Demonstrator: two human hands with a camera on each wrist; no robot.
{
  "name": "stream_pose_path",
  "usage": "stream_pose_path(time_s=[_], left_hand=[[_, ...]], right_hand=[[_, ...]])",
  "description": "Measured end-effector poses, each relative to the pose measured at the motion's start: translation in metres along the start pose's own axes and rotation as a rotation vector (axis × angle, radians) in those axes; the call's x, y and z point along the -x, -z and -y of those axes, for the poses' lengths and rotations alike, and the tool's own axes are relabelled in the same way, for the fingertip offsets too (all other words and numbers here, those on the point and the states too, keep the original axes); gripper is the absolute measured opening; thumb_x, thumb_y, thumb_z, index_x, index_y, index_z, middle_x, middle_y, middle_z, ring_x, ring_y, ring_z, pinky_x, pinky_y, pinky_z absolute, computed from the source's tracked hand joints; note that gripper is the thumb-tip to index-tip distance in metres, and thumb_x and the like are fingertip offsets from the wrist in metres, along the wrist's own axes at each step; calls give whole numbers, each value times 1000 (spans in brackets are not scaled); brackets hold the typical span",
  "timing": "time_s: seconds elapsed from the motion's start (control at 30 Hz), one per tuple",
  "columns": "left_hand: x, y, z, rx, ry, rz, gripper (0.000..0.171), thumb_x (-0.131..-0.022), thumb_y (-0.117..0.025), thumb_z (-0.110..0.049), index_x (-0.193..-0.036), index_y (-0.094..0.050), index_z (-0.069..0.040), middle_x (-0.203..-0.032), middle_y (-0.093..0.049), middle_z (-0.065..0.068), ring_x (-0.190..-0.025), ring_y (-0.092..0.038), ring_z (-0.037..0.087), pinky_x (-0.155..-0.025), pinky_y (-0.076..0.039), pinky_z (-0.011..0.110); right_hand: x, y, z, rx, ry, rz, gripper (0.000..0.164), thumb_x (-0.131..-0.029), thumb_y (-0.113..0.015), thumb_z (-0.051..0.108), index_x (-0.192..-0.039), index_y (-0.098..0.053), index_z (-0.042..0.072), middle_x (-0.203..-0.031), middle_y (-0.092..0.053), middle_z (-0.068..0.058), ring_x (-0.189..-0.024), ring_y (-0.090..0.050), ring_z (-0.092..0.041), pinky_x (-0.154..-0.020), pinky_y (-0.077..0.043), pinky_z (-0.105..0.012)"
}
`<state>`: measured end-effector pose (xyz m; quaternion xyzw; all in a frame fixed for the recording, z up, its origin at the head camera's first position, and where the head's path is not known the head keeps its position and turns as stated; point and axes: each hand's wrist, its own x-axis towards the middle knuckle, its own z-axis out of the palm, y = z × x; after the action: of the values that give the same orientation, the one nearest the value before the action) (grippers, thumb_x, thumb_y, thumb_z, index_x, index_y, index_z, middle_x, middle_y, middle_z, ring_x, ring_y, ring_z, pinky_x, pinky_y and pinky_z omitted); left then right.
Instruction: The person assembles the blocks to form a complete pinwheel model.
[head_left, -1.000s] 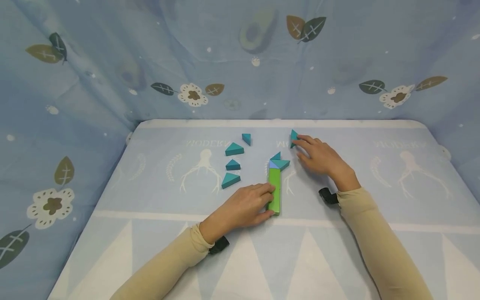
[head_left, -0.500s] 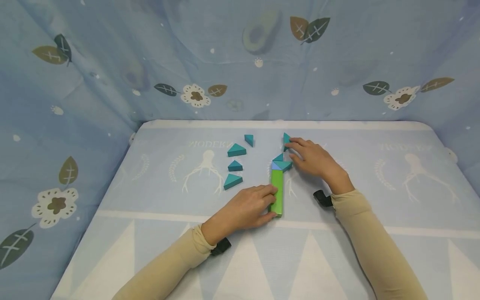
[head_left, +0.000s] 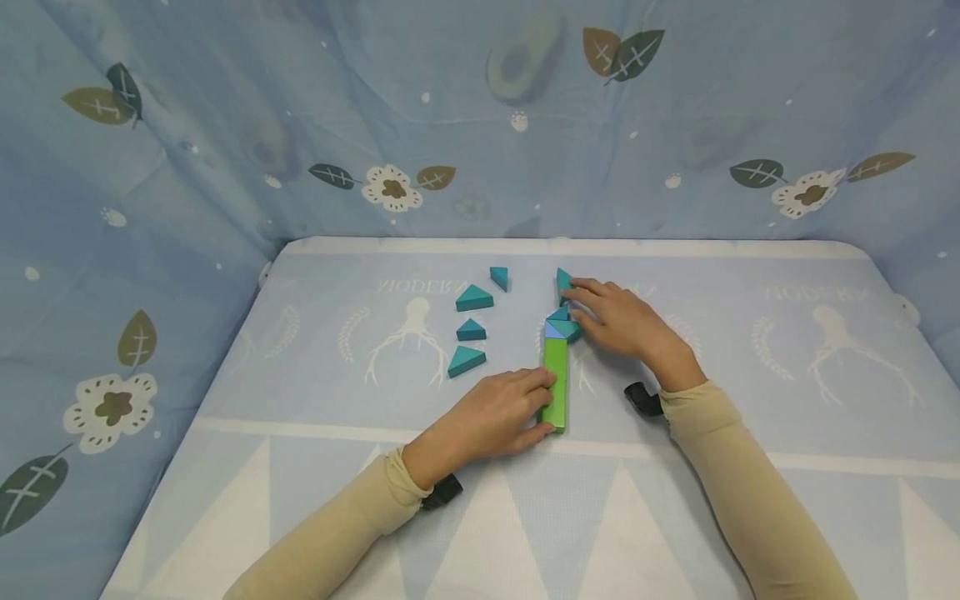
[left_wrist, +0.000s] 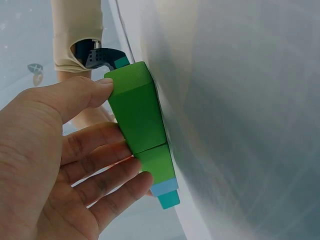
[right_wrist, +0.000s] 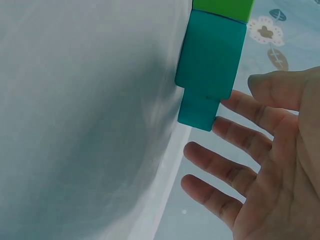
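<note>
Two green blocks (head_left: 556, 360) lie end to end as a bar; their seam shows in the left wrist view. My left hand (head_left: 495, 414) touches the bar's left side with extended fingers, the thumb (left_wrist: 95, 90) at its near end. Beyond the bar sit a light-blue triangular block (head_left: 552, 332), a teal triangular block (head_left: 568, 330) to its right and a smaller teal triangle (head_left: 558, 314) above. My right hand (head_left: 622, 323) has its fingertips against the right side of another teal triangular block (head_left: 562, 285), just past them. Its index finger also reaches the teal block (right_wrist: 212, 52) beside the bar.
Left of the bar, several teal triangular blocks stand in a loose column, among them a larger one (head_left: 467, 360) and a small one (head_left: 498, 277). Patterned cloth (head_left: 420, 108) hangs behind the table (head_left: 697, 425). Black wrist cameras (head_left: 441, 493) sit under both wrists.
My right hand has moved left, sliding the far teal triangular block over until it stands near the top of the bar's arrangement. My left hand stays on the green blocks.
</note>
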<state>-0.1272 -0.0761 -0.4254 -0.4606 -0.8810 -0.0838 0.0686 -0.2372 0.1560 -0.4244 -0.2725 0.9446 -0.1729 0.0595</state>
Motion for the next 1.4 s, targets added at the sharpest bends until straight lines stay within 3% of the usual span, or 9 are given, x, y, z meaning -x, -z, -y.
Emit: stream_pose_path(time_s=[0.87,1.4], left_hand=[[0,0,0,-11,8,0,33,-88,-73,-36,-107,-72,-9,-123,-62,2,-116,-62,16,-97,-52,26],[0,0,1,-5,7,4,32,-88,-73,-36,-107,-72,-10,-123,-62,2,-114,-62,15,-97,-51,26]], right_hand=[[0,-1,16,12,42,20,45,-103,-48,27,-146,-47,12,-153,-39,-13,-139,-38,-43,-111,-31,-62],[2,1,21,5,68,32,43,-102,-52,27,-142,-52,12,-148,-45,-11,-140,-37,-38,-116,-25,-59]])
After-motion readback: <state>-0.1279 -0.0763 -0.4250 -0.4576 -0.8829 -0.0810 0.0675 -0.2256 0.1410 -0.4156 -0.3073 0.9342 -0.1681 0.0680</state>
